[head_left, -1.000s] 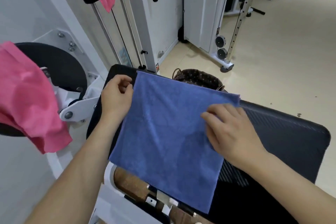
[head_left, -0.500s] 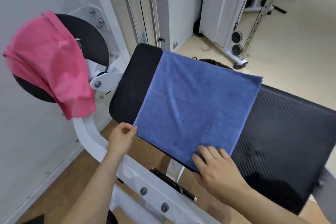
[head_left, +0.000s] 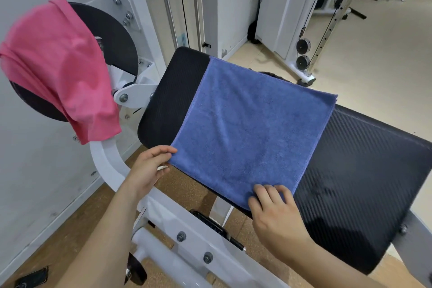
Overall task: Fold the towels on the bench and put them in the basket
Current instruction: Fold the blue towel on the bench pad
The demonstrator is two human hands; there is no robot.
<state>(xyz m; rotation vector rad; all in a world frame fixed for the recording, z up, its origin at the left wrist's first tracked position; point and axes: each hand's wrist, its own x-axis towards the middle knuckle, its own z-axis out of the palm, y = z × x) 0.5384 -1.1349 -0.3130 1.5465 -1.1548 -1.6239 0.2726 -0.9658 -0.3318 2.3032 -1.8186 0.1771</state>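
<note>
The black bench (head_left: 350, 170) is running across in front of you, and the blue towel (head_left: 252, 128) is lying flat on its left half, nearly square, reaching from near edge to far edge. A pink towel (head_left: 58, 72) is hanging over the black disc (head_left: 112, 37) well off to the left. Your left hand (head_left: 147, 170) is pinching the towel's near-left corner; your right hand (head_left: 275, 215) is curling its fingers over the near-right corner, seemingly gripping it. Both hands are equally close, so the fold likely goes away from you. Nothing is blocking that path. A dark rim, probably the basket (head_left: 280, 77), is peeking past the far edge.
</note>
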